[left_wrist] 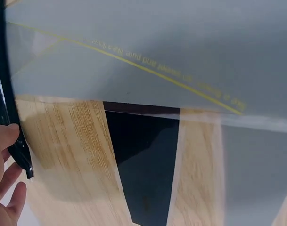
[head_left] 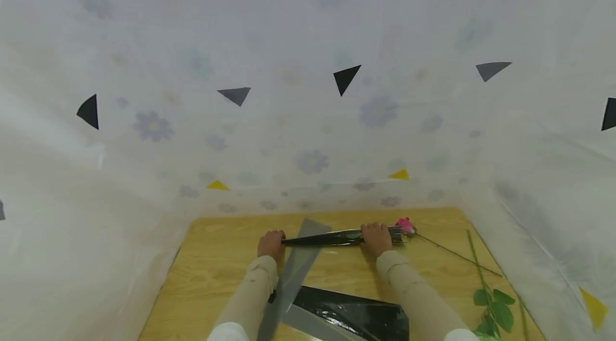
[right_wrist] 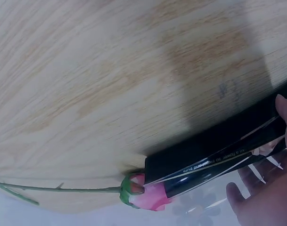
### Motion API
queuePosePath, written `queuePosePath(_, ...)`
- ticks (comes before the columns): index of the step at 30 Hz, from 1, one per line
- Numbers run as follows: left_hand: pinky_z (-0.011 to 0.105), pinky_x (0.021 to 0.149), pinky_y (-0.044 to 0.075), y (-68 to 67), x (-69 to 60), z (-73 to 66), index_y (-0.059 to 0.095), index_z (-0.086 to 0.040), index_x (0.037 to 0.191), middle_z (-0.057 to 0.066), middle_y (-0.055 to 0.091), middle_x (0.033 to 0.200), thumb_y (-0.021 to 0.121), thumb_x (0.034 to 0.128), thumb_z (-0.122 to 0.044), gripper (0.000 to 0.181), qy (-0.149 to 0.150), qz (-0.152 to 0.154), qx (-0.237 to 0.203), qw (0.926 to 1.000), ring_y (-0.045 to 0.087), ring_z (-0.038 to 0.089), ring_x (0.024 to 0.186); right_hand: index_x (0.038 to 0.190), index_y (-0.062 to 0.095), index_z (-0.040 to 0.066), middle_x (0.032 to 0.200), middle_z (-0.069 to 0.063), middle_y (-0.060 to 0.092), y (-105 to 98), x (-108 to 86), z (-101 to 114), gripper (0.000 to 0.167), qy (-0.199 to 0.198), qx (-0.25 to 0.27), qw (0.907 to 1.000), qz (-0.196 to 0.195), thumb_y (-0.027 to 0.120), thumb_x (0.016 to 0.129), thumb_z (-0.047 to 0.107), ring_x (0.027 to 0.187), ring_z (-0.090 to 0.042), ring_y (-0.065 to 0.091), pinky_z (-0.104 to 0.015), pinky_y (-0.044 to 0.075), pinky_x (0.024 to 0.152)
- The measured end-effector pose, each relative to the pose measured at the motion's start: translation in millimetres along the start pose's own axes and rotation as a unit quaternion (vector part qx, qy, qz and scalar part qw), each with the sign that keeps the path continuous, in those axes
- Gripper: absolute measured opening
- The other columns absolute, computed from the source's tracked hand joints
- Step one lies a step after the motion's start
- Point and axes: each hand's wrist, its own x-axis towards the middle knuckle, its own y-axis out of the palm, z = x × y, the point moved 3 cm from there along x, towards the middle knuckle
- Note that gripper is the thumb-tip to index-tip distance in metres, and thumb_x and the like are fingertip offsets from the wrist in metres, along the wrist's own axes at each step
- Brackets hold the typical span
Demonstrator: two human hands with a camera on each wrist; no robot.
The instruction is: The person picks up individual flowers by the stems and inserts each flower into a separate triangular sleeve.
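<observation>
My left hand grips the narrow tip of a slim black flower sleeve with clear film; thumb and fingers lie around it in the left wrist view. Farther right, my right hand holds the sleeve near its wide end, with the thumb on one side and the fingers on the other. Just past that wide end lies a pink rose, its head against the sleeve's edge and its bare stem pointing away. Whether anything is inside the sleeve, I cannot tell.
A long grey translucent sleeve runs under the black one. Nearer me lie another black sleeve and a grey one. Green leaves on a stem lie at the wooden table's right edge. Pale flower-patterned sheeting surrounds it.
</observation>
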Motion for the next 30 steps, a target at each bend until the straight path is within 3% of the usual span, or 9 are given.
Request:
queuePosePath(5, 0.048, 0.075, 0.046, -5.8, 7.2, -0.2, 0.065, -0.010, 0.100, 0.008, 0.064, 0.096, 0.075, 0.0771, -0.015, 0.025, -0.013, -0.010, -0.008, 0.9998, 0.058, 0.029, 0.088, 0.116, 0.054, 0.002, 0.113, -0.017, 0.056, -3.0, 4.2, -2.1, 0.049, 0.006, 0.011, 0.9995, -0.030, 0.075, 0.078, 0.026, 0.107, -0.036, 0.050, -0.054, 0.036, 0.091)
queuePosePath(9, 0.049, 0.077, 0.045, -16.3, 15.9, 8.5, 0.064, -0.010, 0.102, 0.008, 0.064, 0.098, 0.074, 0.0781, -0.016, 0.027, 0.002, -0.028, 0.002, 0.9996, 0.058, 0.029, 0.090, 0.124, 0.052, 0.006, 0.122, -0.017, 0.052, -9.4, 15.2, 1.4, 0.047, -0.012, 0.006, 0.9953, -0.096, 0.070, 0.082, 0.014, 0.113, -0.036, 0.046, -0.055, 0.035, 0.091)
queuePosePath(11, 0.049, 0.077, 0.045, -20.1, 13.7, 10.4, 0.063, -0.010, 0.103, 0.009, 0.063, 0.099, 0.073, 0.0790, -0.014, 0.027, 0.013, -0.027, 0.004, 0.9995, 0.058, 0.030, 0.091, 0.128, 0.050, 0.007, 0.125, -0.017, 0.050, -12.0, 14.4, 4.8, 0.050, -0.022, 0.024, 0.9938, -0.106, 0.069, 0.083, 0.011, 0.113, -0.036, 0.045, -0.057, 0.036, 0.088)
queuePosePath(15, 0.050, 0.076, 0.045, -25.4, 0.2, 8.6, 0.060, -0.009, 0.108, 0.011, 0.062, 0.104, 0.071, 0.0808, -0.010, 0.030, 0.043, -0.023, 0.006, 0.9988, 0.057, 0.031, 0.093, 0.134, 0.047, 0.008, 0.132, -0.018, 0.044, -16.8, -0.9, 10.6, 0.057, -0.025, 0.114, 0.9901, -0.078, 0.070, 0.081, 0.011, 0.115, -0.037, 0.044, -0.061, 0.034, 0.085)
queuePosePath(20, 0.046, 0.077, 0.046, -33.4, -17.5, -1.3, 0.056, -0.011, 0.118, 0.008, 0.058, 0.113, 0.071, 0.0811, -0.012, 0.040, 0.095, -0.076, 0.019, 0.9924, 0.055, 0.028, 0.101, 0.124, 0.055, 0.006, 0.121, -0.016, 0.051, -24.0, -41.4, 9.4, 0.042, 0.021, 0.214, 0.9736, -0.078, 0.063, 0.082, 0.010, 0.103, -0.032, 0.053, -0.052, 0.043, 0.077)
queuePosePath(22, 0.046, 0.077, 0.046, -37.6, -25.9, -9.2, 0.055, -0.011, 0.119, 0.007, 0.057, 0.115, 0.071, 0.0812, -0.013, 0.041, 0.123, -0.100, 0.024, 0.9871, 0.054, 0.027, 0.103, 0.121, 0.056, 0.001, 0.117, -0.018, 0.052, -24.1, -62.6, 7.1, 0.040, 0.051, 0.279, 0.9564, -0.070, 0.060, 0.082, 0.007, 0.097, -0.031, 0.055, -0.048, 0.046, 0.073)
queuePosePath(24, 0.044, 0.079, 0.046, -40.6, -37.5, -19.2, 0.056, -0.012, 0.120, 0.005, 0.057, 0.116, 0.071, 0.0814, -0.015, 0.042, 0.152, -0.108, 0.032, 0.9819, 0.054, 0.024, 0.105, 0.123, 0.053, -0.004, 0.115, -0.021, 0.052, -23.7, -84.2, 4.8, 0.041, 0.091, 0.349, 0.9313, -0.049, 0.058, 0.084, 0.007, 0.095, -0.031, 0.056, -0.045, 0.048, 0.072)
queuePosePath(27, 0.043, 0.079, 0.047, -41.2, -60.0, -41.6, 0.056, -0.011, 0.121, 0.003, 0.057, 0.117, 0.072, 0.0806, -0.020, 0.044, 0.209, -0.097, 0.030, 0.9725, 0.054, 0.022, 0.107, 0.129, 0.043, -0.010, 0.122, -0.029, 0.046, -27.4, -116.6, -0.9, 0.046, 0.161, 0.463, 0.8718, 0.005, 0.054, 0.088, 0.010, 0.101, -0.037, 0.053, -0.047, 0.047, 0.077)
queuePosePath(30, 0.042, 0.083, 0.046, -36.0, -85.0, -69.9, 0.055, -0.012, 0.123, 0.002, 0.054, 0.122, 0.071, 0.0815, -0.030, 0.048, 0.265, -0.071, 0.023, 0.9613, 0.051, 0.019, 0.111, 0.136, 0.030, -0.012, 0.131, -0.035, 0.035, -33.8, -145.2, -10.0, 0.057, 0.225, 0.524, 0.8178, 0.074, 0.051, 0.091, 0.018, 0.111, -0.047, 0.045, -0.052, 0.044, 0.082)
